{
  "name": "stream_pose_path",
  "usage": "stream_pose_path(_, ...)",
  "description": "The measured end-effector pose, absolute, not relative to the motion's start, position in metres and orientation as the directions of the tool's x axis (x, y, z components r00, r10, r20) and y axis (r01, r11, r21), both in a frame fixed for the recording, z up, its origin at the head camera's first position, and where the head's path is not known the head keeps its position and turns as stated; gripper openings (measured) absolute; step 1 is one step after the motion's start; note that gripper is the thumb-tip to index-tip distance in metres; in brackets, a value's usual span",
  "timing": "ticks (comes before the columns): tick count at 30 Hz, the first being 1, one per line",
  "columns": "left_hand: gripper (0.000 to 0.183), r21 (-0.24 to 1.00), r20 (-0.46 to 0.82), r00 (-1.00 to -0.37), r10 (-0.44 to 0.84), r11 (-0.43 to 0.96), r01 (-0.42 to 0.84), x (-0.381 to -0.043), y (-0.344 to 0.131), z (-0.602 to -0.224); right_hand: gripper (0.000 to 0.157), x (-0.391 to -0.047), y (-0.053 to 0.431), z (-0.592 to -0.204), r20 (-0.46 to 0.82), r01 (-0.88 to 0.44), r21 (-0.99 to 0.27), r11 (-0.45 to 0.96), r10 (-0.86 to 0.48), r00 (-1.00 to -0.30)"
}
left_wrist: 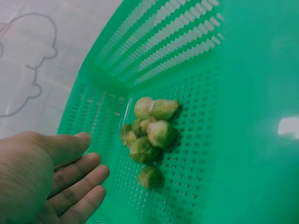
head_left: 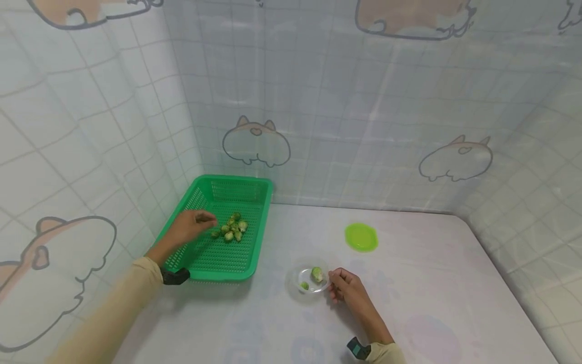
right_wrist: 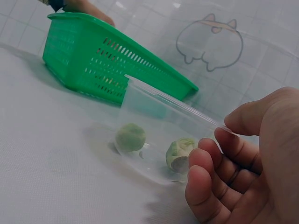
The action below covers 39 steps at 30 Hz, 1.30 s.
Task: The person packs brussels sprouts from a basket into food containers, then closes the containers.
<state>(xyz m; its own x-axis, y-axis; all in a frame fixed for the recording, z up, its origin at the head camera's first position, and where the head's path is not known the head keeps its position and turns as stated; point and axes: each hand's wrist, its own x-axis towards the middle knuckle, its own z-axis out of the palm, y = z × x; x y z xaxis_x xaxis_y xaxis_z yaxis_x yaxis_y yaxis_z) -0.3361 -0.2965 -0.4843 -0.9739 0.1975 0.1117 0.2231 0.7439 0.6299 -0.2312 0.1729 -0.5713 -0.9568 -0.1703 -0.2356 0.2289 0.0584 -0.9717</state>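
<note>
Over the green basket my left hand hovers, its fingers relaxed and holding nothing. Several Brussels sprouts lie in a loose cluster on the basket floor, just right of that hand. In the left wrist view the sprouts sit beyond the fingertips, apart from them. My right hand pinches the rim of a clear plastic tub between thumb and index finger. Inside the tub are two Brussels sprouts, a larger sprout and a smaller sprout; the right wrist view shows them through its wall.
A lime-green round lid lies on the white table, behind and right of the tub. Tile-patterned sheeting with cartoon animals encloses the back and sides. The basket stands close to the left sheeting.
</note>
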Motion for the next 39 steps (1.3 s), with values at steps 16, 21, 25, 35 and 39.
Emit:
stream_pose_path(16,0.037,0.553,0.024,-0.959,0.282,0.795,0.247,-0.367,-0.302,-0.491,0.034,-0.233,0.174,-0.574,-0.214,0.207,-0.977,0.055,-0.192,-0.958)
stream_pose_path(21,0.035,0.55,0.005,-0.946,0.325,0.789,0.274,-0.373,-0.295,-0.493,0.037,-0.232,0.174,-0.572,-0.22,0.213,-0.975,0.056,-0.194,-0.956)
stream_pose_path(25,0.033,0.545,-0.022,-0.943,0.333,0.795,0.268,-0.377,-0.289,-0.496,0.039,-0.231,0.174,-0.569,-0.229,0.222,-0.973,0.06,-0.194,-0.954)
stream_pose_path(35,0.025,0.508,-0.062,-0.942,0.331,0.822,0.255,-0.38,-0.279,-0.498,0.037,-0.233,0.174,-0.566,-0.231,0.223,-0.973,0.061,-0.192,-0.954)
stream_pose_path(39,0.026,0.519,-0.075,-0.942,0.326,0.82,0.243,-0.381,-0.277,-0.498,0.037,-0.233,0.175,-0.565,-0.244,0.237,-0.97,0.055,-0.182,-0.953)
